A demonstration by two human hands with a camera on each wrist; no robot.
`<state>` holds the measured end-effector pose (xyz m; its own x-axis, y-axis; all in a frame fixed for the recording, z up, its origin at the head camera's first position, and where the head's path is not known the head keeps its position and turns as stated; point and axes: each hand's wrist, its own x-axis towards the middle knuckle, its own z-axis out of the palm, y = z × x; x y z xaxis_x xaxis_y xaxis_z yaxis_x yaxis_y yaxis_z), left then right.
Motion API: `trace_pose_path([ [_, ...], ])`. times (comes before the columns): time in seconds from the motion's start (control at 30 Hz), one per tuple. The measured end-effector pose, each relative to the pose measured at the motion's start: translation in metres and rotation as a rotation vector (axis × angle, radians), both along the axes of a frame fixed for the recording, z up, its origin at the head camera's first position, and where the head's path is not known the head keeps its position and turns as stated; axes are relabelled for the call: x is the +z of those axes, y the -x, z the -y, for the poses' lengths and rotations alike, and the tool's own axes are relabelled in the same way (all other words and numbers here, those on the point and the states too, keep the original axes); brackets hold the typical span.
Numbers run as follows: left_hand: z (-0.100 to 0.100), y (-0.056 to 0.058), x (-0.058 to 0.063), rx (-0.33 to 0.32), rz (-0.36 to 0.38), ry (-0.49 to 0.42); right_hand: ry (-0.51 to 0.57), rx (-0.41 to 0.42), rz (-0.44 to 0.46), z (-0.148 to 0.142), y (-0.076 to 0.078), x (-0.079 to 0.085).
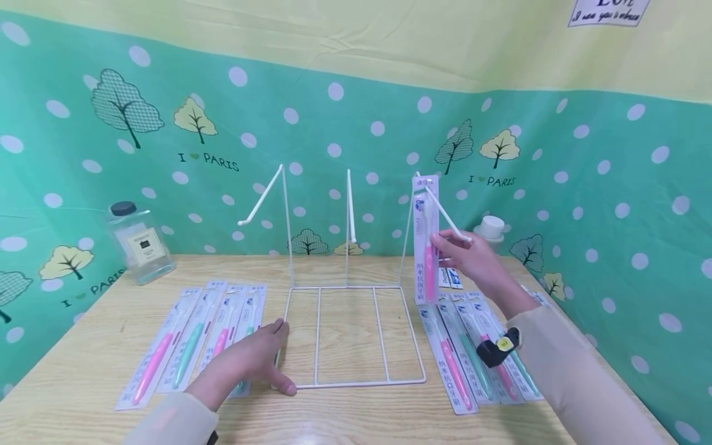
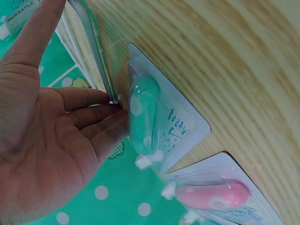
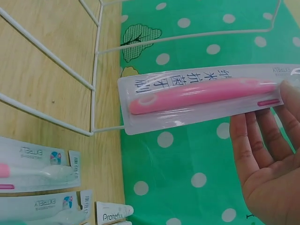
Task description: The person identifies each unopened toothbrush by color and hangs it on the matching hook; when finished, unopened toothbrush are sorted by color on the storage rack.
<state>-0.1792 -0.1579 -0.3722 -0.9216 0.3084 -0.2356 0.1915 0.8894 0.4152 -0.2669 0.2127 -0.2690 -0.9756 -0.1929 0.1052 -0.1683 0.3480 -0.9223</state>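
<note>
The packaged pink toothbrush (image 1: 421, 253) was upright at the right prong (image 1: 445, 214) of the white wire rack (image 1: 350, 385), its top seemingly threaded onto the wire, well back from the tip. My remote view showed the right hand (image 1: 475, 256) pinching the pack's side edge, thumb in front and fingers behind. The left hand (image 1: 256, 355) lay with fingers extended, touching the rack's base at its front left corner, as if to brace it.

I judged the step in hand to be hanging this pack; the next move called for letting it settle, loosening the pinch and drawing away without snagging the prong. The middle prong (image 1: 351, 210) and left prong (image 1: 264, 195) bore nothing.

Four packs on the right (image 1: 455, 371) fanned toward the right edge of the table (image 1: 328, 420), beneath the right forearm, so I saw little low room there. Four packs on the left (image 1: 191, 349) lay toward the left edge, the nearest partly behind the left hand. A squarish bottle (image 1: 141, 247) stood by the back left corner, a white-capped bottle (image 1: 491, 228) near the back right. Bare wood showed before the rack.
</note>
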Motion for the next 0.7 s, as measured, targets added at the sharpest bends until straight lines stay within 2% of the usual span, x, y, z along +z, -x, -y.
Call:
trace_pose_path([
  [0.17,0.0,0.0,0.001,-0.004,0.003,0.005,0.013,-0.015,0.002,0.008,0.013,0.003],
  [0.33,0.0,0.0,0.0,-0.006,-0.003,0.01,0.031,-0.001,0.006,0.012,0.017,0.005],
  [0.7,0.001,0.002,-0.003,-0.006,0.001,0.017,0.068,0.021,-0.003,0.018,0.031,-0.001],
])
